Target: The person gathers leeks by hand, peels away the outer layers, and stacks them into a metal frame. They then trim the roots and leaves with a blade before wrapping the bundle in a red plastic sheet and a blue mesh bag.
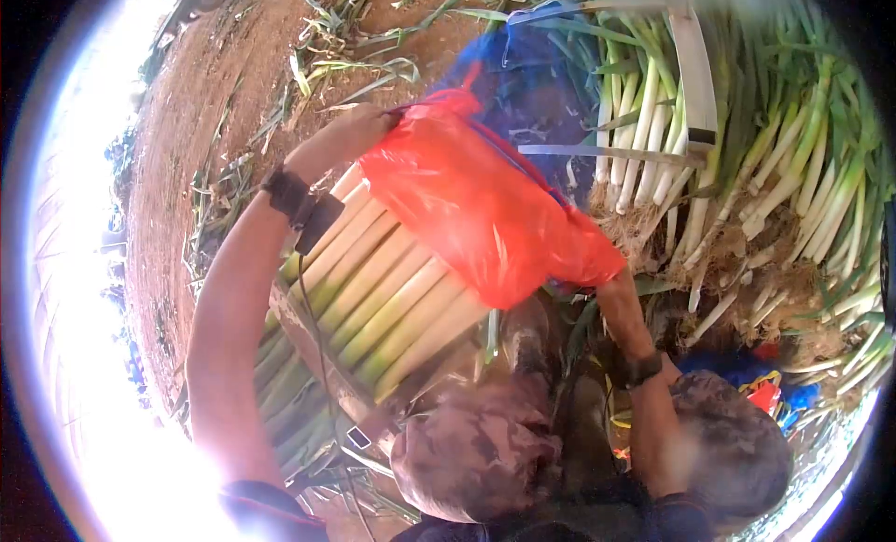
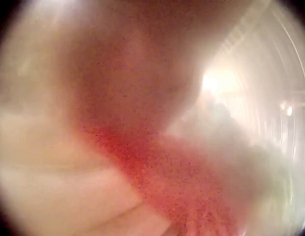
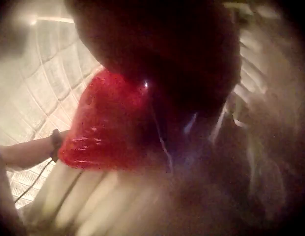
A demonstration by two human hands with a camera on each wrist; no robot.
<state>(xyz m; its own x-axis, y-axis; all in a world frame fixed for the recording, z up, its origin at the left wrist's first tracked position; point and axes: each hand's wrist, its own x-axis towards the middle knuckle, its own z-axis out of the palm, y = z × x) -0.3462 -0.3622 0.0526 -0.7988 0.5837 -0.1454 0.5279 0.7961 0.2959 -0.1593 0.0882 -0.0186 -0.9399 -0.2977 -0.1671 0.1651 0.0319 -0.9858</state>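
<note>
A red plastic bag (image 1: 457, 197) lies over the pale ends of a row of thick leeks (image 1: 383, 290) in the head view. My left hand (image 1: 350, 136) grips the bag's far left corner, its fingertips partly covered by the plastic. At the bag's right end my right hand (image 1: 621, 304) holds the bunched edge, with most of its fingers hidden. The right wrist view shows the red bag (image 3: 108, 128) stretched beside the dark right hand (image 3: 162, 44). Up close and blurred in the left wrist view, red plastic (image 2: 177, 182) hangs from the left hand (image 2: 133, 73).
Many more leeks (image 1: 803, 159) with roots are heaped at the right. A pale frame (image 1: 695, 76) stands before them, beside blue plastic (image 1: 532, 85). Loose leaves (image 1: 355, 71) litter the brown ground. A cable (image 1: 322, 355) hangs from the left wrist across the leeks.
</note>
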